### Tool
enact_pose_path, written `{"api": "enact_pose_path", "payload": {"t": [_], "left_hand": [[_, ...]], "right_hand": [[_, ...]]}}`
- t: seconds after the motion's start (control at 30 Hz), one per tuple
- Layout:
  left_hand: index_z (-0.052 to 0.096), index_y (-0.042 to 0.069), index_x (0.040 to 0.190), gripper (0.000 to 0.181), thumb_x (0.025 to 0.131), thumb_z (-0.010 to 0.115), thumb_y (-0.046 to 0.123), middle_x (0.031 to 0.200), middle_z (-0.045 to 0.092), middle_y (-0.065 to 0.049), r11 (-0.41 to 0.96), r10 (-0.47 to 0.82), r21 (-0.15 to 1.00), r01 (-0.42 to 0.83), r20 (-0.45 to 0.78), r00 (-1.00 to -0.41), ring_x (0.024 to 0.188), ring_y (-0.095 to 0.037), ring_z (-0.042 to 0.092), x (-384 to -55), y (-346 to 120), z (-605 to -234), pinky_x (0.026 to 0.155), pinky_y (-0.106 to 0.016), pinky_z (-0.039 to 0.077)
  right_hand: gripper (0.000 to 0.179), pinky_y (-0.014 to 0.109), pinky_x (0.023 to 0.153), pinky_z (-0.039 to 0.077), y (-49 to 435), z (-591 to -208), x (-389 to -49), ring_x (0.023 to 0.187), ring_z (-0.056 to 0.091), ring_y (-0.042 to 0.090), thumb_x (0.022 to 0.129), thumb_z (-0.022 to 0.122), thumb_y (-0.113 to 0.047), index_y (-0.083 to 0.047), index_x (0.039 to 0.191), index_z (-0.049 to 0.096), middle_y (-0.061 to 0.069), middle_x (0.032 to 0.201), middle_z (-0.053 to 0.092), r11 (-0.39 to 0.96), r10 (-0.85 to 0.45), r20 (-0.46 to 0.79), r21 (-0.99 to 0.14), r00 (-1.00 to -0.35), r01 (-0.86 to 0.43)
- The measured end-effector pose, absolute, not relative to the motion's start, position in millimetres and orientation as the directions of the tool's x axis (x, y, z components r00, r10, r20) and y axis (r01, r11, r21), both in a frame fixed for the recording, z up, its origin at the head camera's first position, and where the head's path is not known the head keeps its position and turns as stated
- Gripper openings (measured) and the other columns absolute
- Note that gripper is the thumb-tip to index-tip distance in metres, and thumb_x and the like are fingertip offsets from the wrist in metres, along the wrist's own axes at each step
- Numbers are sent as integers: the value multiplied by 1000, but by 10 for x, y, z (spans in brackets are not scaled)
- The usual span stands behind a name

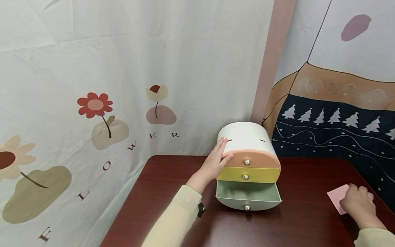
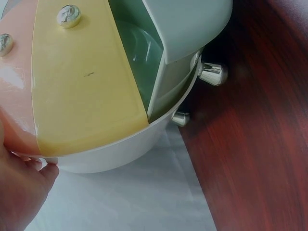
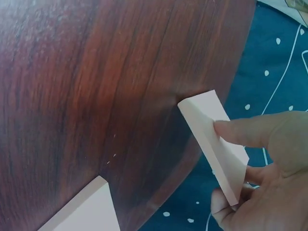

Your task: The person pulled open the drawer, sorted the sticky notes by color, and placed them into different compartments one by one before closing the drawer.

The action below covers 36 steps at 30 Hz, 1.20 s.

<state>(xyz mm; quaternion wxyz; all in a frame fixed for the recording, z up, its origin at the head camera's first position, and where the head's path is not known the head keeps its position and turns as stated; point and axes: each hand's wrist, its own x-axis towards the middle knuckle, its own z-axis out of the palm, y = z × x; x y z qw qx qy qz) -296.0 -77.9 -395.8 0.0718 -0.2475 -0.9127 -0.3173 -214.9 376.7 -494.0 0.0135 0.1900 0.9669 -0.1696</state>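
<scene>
A small white drawer box [image 1: 240, 132] with an orange top front, a yellow middle drawer [image 1: 262, 175] and a green bottom drawer [image 1: 263, 205] stands on the table. The green drawer is pulled out, and its visible inside is bare. My left hand [image 1: 213, 164] rests against the box's left side, fingers extended up toward the top and thumb by the orange front. My right hand [image 1: 359, 202], near the table's right edge, pinches a pink sticky-note pad [image 3: 224, 166] between thumb and fingers. Another pink pad [image 3: 86, 209] lies at lower left in the right wrist view.
The dark red wooden table [image 1: 302, 219] has rounded far corners. A white curtain [image 1: 197, 85] with printed flowers hangs behind and to the left. A navy and tan curtain [image 1: 327, 137] with printed trees hangs along the right edge.
</scene>
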Motion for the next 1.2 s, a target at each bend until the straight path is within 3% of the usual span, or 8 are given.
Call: {"api": "enact_pose_path", "payload": {"t": [0.23,0.47,0.8,1.03,1.2], "left_hand": [[14,19,153,72,96,40,53,160,9,1,679,407,538,499,289,-866,146,-16,14,-2957,-777,-3953,115,-42,23],[15,18,153,71,97,41,52,160,10,-1,677,411,536,504,293,-863,146,-17,15,-2948,-779,-3940,115,-42,23],[16,17,153,69,97,41,51,159,11,-1,674,411,537,507,298,-862,146,-19,16,-2946,-781,-3939,115,-44,24],[15,18,153,70,97,41,51,160,10,0,677,409,537,503,293,-864,146,-18,16,-2955,-776,-3950,115,-43,23],[15,18,153,70,97,41,52,160,10,0,678,408,534,505,299,-863,146,-18,16,-2969,-777,-3964,115,-43,24]], "right_hand": [[63,66,70,37,3748,-4943,-2105,101,30,59,73,62,-4,14,127,35,40,115,29,920,214,93,-354,-972,168],[49,65,69,39,3636,-4904,-2097,94,41,54,76,56,0,9,123,43,38,111,40,936,163,160,-336,-974,101],[36,56,63,44,3540,-4870,-2048,78,55,46,77,48,1,15,110,53,35,97,52,939,158,208,-333,-965,82],[31,50,51,44,3527,-4825,-2024,75,56,40,80,51,-2,8,108,59,29,95,55,942,163,151,-316,-975,108],[27,48,50,43,3485,-4821,-2014,75,57,39,77,56,-1,4,102,63,24,91,58,948,152,201,-306,-968,85]]}}
